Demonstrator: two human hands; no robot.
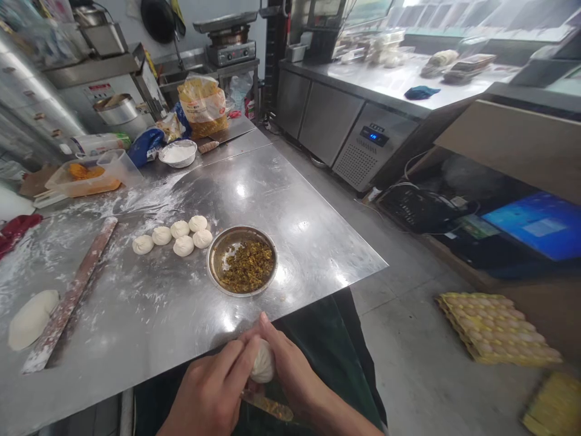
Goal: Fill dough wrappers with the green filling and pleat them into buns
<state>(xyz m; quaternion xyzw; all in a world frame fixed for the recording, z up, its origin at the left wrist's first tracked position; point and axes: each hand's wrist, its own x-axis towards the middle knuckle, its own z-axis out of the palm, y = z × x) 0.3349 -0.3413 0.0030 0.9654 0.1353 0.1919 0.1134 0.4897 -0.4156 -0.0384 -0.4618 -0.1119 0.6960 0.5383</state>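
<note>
Both my hands, my left hand (205, 387) and my right hand (293, 381), press around a pleated white dough bun (262, 362) at the table's near edge. A narrow filling spatula (267, 406) with a yellowish blade pokes out below them, near my left hand. Ahead on the floured steel table (290, 242) stands a metal bowl (242, 261) of dark yellow-green chopped filling. Several round dough buns (179, 233) sit just left of it. Further left lie a long wooden rolling pin (68, 297) and a flat dough disc (31, 319).
Plastic containers (84, 178), a white bowl of flour (177, 152) and a yellow food bag (203, 106) stand at the table's far end. A steel refrigerated counter (345, 124) runs along the right. Egg trays (497, 327) lie on the floor to the right.
</note>
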